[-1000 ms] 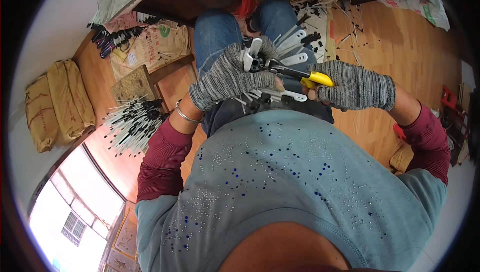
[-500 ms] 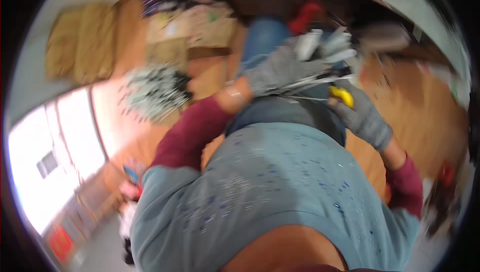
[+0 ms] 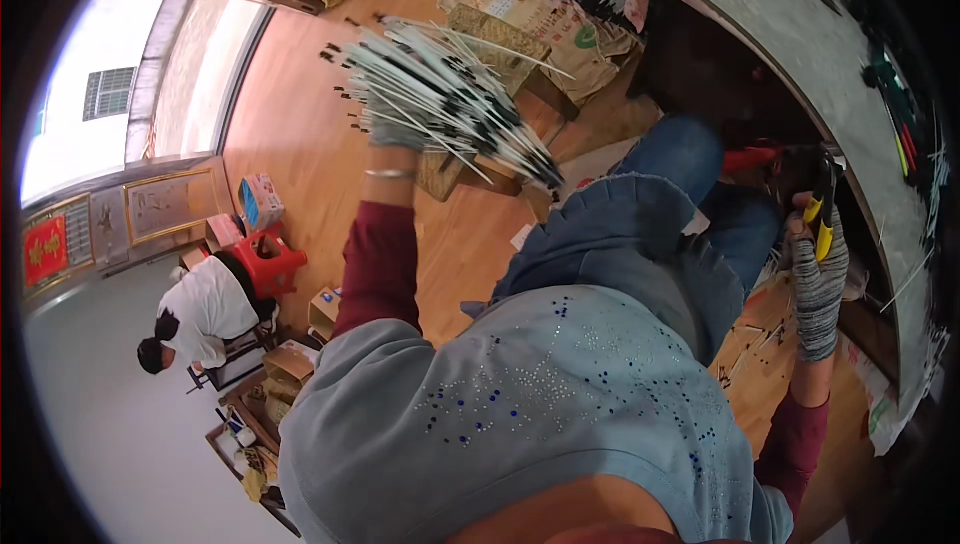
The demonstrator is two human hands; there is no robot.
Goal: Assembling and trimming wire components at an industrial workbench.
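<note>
Viewed from above, leaning over a blue-grey shirt (image 3: 590,404) dotted with small blue and clear beads, with a ruffled denim layer (image 3: 600,234) and smooth blue jeans (image 3: 680,159) beyond it. Stretched out to the far left: the left hand (image 3: 393,129), in a ribbed grey knit glove, slightly blurred, with a shiny metal bangle (image 3: 390,174) at the wrist and a finely creased maroon sleeve (image 3: 385,254) below. Right at the hand, partly in front of it: a large loose bundle of sticks (image 3: 440,84), thin, straight, white and black, with small dark tips, fanned out like a brush. Fingers hidden there; impossible to tell spread from pinching. Beneath the bundle, a wooden stool (image 3: 436,176); just behind, a crumpled tan paper sack (image 3: 592,34). Over on the right side: the right hand (image 3: 818,284), in a matching glove with bare fingertips, fingers curled around the smooth yellow and black handles of the pliers (image 3: 824,229), pointing away from the body. Close by, the curved edge of a mottled grey-green surface (image 3: 770,24). Underneath everything, glossy orange-brown wood-grain floor (image 3: 290,94). At lower left, a co-worker in white (image 3: 205,304), bent forward beside a red plastic stool (image 3: 275,262).
</note>
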